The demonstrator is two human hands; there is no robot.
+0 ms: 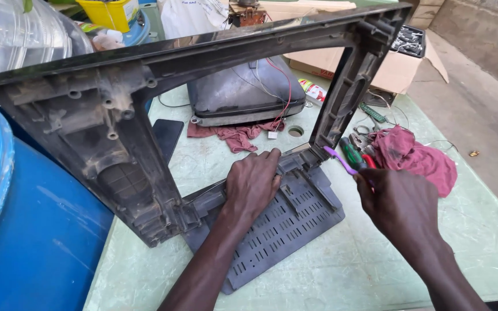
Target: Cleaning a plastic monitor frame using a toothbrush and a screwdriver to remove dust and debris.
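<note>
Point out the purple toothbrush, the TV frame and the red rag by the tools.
purple toothbrush (341, 160), head view, on the handle.
TV frame (116, 144), head view, on the left upright.
red rag (413, 155), head view, on its bunched middle.

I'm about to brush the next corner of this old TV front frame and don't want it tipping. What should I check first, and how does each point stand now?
1. Left hand steadying the frame at its bottom rail: ok.
2. Right hand gripping the purple toothbrush: ok.
3. Brush head at the frame's lower right corner: ok.
4. Frame resting on the vented panel, tilted: cannot tell if stable.
5. Picture tube sits behind, apart from the frame: ok.
6. Red rag and tools beside the right hand: ok, within reach.
</note>
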